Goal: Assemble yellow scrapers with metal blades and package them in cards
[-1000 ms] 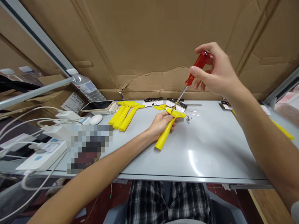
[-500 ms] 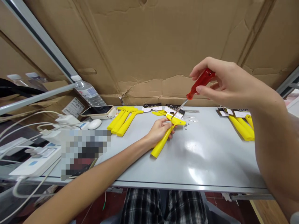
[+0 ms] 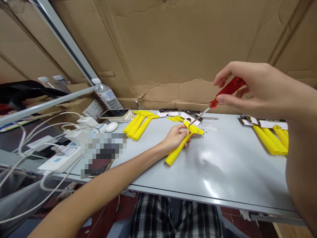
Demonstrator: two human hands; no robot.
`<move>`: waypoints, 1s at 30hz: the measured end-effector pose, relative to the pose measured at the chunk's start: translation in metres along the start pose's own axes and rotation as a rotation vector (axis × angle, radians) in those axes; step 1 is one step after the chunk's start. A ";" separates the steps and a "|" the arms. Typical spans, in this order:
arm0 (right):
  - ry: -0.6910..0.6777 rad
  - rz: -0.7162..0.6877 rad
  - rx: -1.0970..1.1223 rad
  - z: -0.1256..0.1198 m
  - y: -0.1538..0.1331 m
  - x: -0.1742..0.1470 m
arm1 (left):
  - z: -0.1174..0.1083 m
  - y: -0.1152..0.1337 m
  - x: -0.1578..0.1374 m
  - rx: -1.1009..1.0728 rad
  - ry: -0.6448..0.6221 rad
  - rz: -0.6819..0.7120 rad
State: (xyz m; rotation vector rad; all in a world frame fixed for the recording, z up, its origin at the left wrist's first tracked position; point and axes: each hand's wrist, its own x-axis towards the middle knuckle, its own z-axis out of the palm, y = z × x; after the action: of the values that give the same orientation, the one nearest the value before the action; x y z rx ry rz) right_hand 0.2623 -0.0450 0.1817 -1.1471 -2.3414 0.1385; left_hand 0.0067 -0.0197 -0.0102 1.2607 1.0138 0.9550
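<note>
My left hand (image 3: 177,138) grips a yellow scraper (image 3: 177,151) near its T-shaped head, the handle slanting down toward me over the table. Held by its red handle in the fingers of my right hand (image 3: 247,86), a screwdriver (image 3: 229,90) tilts down to the left. Its metal tip meets the scraper's head, at what looks like a screw hole. Just right of the head lies a little pile of screws (image 3: 203,135). Thin metal blades (image 3: 208,127) lie behind it, beside small yellow pieces (image 3: 175,118) and black-and-white header cards (image 3: 192,116).
Several yellow scrapers (image 3: 140,125) lie at the back left; more, with cards, are grouped at right (image 3: 269,140). A phone (image 3: 115,114), white earbud case (image 3: 111,127), water bottle (image 3: 107,94) and power strip with cables (image 3: 61,158) crowd the left. Cardboard (image 3: 173,49) walls the back.
The whole view has shifted, so everything sits farther right. Both hands keep their holds, and the screwdriver stays on the scraper's head.
</note>
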 end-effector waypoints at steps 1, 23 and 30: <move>-0.013 0.005 -0.012 -0.001 0.002 0.000 | 0.000 0.000 0.000 0.000 0.001 -0.002; -0.069 0.016 0.048 -0.004 0.002 -0.001 | -0.003 -0.004 0.001 0.001 -0.005 -0.005; -0.114 0.020 0.055 -0.007 0.002 -0.002 | -0.003 -0.002 -0.001 -0.011 -0.018 0.005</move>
State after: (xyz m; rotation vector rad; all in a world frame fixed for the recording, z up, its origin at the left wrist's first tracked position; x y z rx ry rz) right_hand 0.2680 -0.0459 0.1860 -1.1633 -2.4097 0.2803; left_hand 0.0039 -0.0203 -0.0125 1.2607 0.9907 0.9503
